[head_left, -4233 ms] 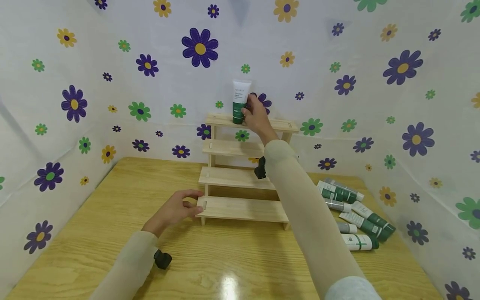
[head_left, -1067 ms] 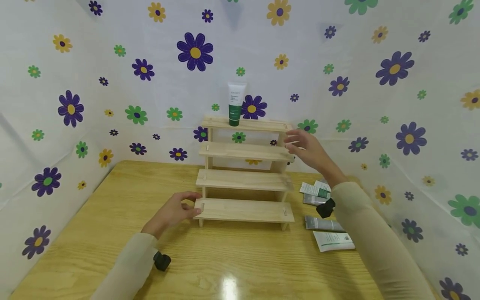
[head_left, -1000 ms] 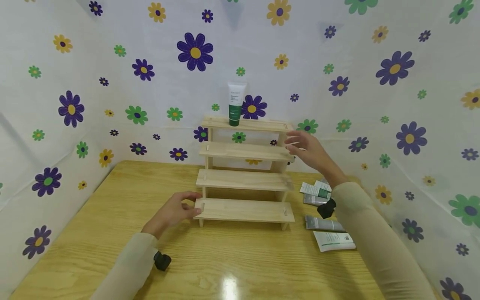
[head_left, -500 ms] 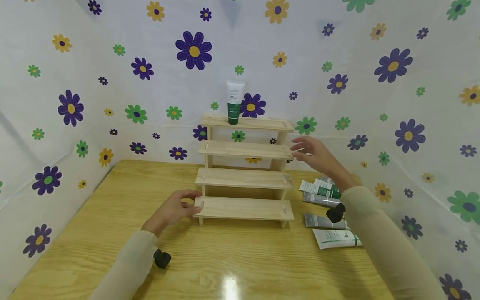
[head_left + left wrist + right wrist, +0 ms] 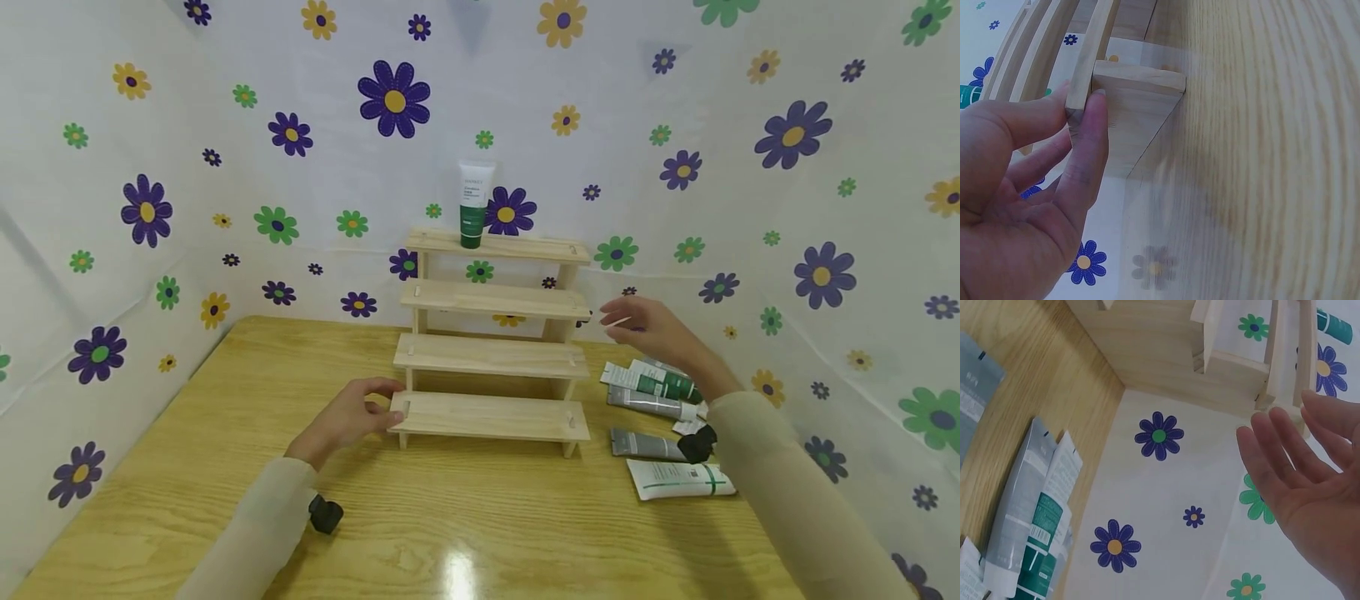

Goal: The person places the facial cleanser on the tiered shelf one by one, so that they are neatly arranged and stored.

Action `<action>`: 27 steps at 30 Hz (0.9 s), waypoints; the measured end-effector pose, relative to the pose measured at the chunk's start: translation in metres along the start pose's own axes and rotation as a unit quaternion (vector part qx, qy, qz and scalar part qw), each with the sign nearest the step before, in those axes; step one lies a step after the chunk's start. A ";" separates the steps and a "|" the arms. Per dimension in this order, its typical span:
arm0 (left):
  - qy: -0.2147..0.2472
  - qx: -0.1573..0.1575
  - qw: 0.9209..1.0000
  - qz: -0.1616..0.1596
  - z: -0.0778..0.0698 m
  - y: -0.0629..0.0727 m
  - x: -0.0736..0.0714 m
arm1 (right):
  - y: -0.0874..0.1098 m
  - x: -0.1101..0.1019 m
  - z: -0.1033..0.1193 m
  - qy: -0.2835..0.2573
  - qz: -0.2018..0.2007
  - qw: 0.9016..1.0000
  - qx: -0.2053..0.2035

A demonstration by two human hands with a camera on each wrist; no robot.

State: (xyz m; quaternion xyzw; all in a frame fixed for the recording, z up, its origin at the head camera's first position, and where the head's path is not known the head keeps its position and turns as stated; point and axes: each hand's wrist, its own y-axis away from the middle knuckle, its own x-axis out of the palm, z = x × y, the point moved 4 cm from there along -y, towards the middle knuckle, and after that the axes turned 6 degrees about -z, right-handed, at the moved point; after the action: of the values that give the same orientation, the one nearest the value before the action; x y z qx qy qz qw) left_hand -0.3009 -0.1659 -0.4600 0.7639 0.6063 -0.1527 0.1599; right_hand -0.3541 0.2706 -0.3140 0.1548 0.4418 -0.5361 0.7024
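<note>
The left end of the lowest, nearest shelf (image 5: 487,415) of a stepped wooden rack (image 5: 491,357) is being pinched between the thumb and fingers of the left hand (image 5: 348,423). The right hand (image 5: 656,333) is being held in the air just right of the rack, its fingers loosely extended and nothing being gripped. On the highest, farthest shelf (image 5: 532,247), a white and green tube (image 5: 473,204) is being supported upright, green end down, left of the middle.

Right of the rack, more tubes are being carried by the counter (image 5: 450,517): at the far side, white-and-green tubes (image 5: 630,377) are lying in a cluster with a white-capped grey tube (image 5: 648,402). Nearer, a second grey tube (image 5: 647,444), its right end being hidden by a black wrist camera (image 5: 698,444), is lying just beyond a green-striped white tube (image 5: 678,480). The far side is being screened by a flowered sheet (image 5: 315,167).
</note>
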 end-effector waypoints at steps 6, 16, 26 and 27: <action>0.002 0.005 1.000 0.002 -0.001 0.000 0.000 | 0.011 -0.002 -0.006 0.025 0.027 0.999 0.003; 0.004 0.003 1.000 0.002 -0.003 0.000 0.000 | 0.034 -0.005 -0.020 0.037 0.045 0.998 0.000; -0.002 -0.003 1.000 -0.002 -0.002 -0.001 0.000 | 0.053 -0.001 -0.037 0.065 0.057 0.996 0.015; -0.002 -0.004 1.000 -0.001 -0.002 -0.001 0.000 | 0.055 -0.001 -0.038 0.067 0.054 0.996 0.010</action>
State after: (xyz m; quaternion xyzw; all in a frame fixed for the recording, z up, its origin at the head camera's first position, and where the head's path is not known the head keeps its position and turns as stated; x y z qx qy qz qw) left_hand -0.3021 -0.1652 -0.4583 0.7621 0.6075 -0.1525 0.1638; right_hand -0.3229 0.3183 -0.3488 0.2210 0.4734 -0.4901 0.6978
